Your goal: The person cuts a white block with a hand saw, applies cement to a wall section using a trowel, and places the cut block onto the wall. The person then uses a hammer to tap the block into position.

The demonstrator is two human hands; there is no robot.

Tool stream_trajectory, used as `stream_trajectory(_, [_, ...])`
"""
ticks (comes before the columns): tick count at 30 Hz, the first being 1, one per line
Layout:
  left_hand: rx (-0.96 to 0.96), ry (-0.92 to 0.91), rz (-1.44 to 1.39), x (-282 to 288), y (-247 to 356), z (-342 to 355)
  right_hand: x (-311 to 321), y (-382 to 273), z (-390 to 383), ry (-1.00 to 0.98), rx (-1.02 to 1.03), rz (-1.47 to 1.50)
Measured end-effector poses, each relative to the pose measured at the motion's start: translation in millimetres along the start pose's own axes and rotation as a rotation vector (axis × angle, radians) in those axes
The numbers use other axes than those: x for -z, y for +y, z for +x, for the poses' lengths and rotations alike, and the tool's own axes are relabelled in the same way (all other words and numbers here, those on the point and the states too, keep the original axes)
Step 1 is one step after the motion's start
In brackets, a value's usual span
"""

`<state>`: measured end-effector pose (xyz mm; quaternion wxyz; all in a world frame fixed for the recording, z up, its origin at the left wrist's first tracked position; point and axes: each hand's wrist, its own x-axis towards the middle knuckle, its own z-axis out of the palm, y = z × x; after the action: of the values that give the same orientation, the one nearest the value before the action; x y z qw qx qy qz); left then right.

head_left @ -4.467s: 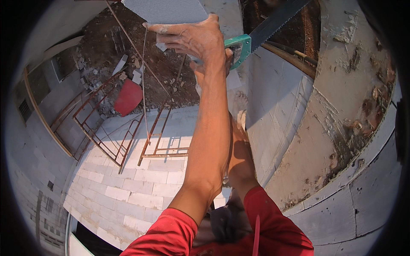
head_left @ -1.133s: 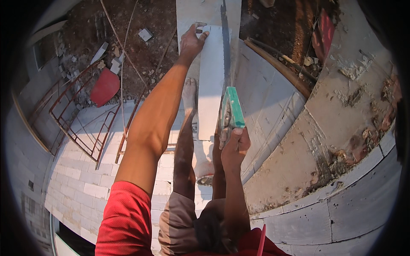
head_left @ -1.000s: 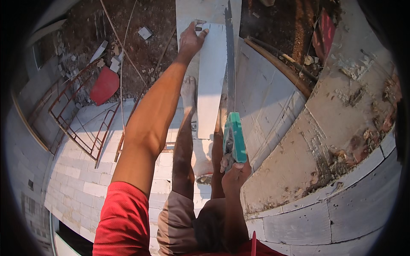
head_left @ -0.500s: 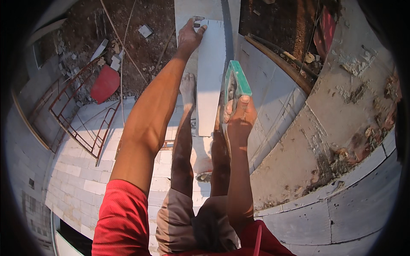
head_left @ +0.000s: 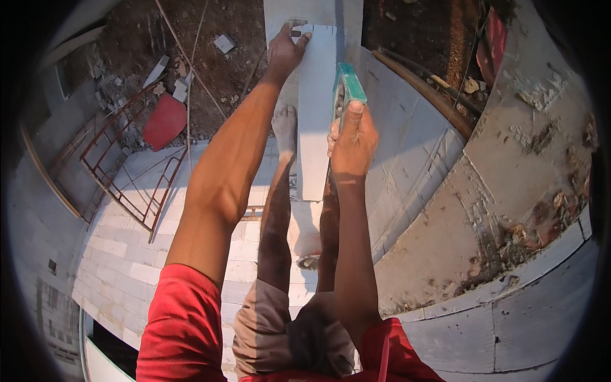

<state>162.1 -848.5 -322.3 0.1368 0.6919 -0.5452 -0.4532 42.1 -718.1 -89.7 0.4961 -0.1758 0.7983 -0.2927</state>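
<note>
Along the pale block (head_left: 316, 121) at twelve o'clock, the green-handled saw (head_left: 353, 86) is now pushed farther forward, seemingly in a cutting stroke, by the tightly wrapped right hand (head_left: 354, 139), while the block's eleven-o'clock corner is pressed by the half-open left hand (head_left: 286, 53).

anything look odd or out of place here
Yes: a bare foot shows just left of the white block, oddly unprotected so near the saw. Upper left, pale rubble lies scattered untidily across the dirt.

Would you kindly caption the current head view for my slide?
Left hand on a white block, right hand gripping a green-handled saw.
</note>
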Motion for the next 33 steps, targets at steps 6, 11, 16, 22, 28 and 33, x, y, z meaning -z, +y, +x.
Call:
stream_trajectory(6, [0.022,0.005,-0.029,-3,0,0,45,3,-107,0.013,0.069,0.009])
stream_trajectory(11, [0.011,0.013,0.025,-5,-2,3,6,4,-4,-0.055,0.056,0.016])
stream_trajectory(16, [0.02,0.012,-0.024,-5,-2,1,31,36,-82,0.066,0.219,0.006])
stream_trajectory(22, [0.077,-0.021,-0.079,-2,9,-1,13,56,-27,-0.039,0.06,0.093])
stream_trajectory(28, [0.074,-0.009,-0.036,-4,5,-4,20,117,-49,-0.025,0.037,0.086])
stream_trajectory(33, [0.001,-0.005,-0.013,-5,1,0,16,147,-48,-0.082,0.034,0.035])
